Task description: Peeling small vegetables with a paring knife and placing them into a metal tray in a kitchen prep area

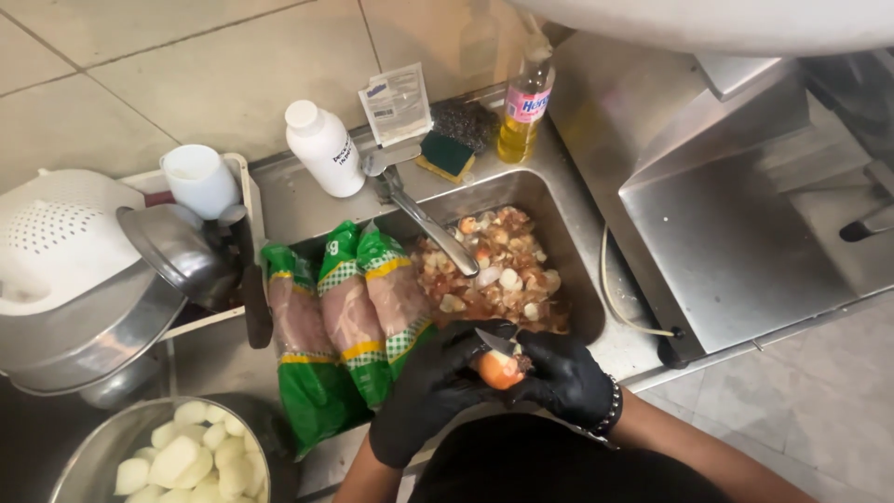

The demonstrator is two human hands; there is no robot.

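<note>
- Steel counter and a sunken sink (568, 200) fill the scene we look down on, with pale tiled wall behind.
- Our left hand (430, 387), in a black glove, is clenched around a half-peeled orange-red potato (501, 371), held just over the near rim of the sink.
- Our right hand (563, 377), gloved the same, grasps a small knife (495, 341); its blade rests against the top of the potato.
- Peelings (498, 265) lie heaped in the sink under the tap (424, 216).
- Three green-wrapped packs of raw meat (349, 321) stand side by side, just left of our hands.
- Peeled white potatoes (191, 456) sit in a metal bowl (93, 461) at lower left.
- Behind the sink we see a white bottle (324, 147), a green sponge (447, 154) and a bottle of yellow liquid (524, 102).
</note>
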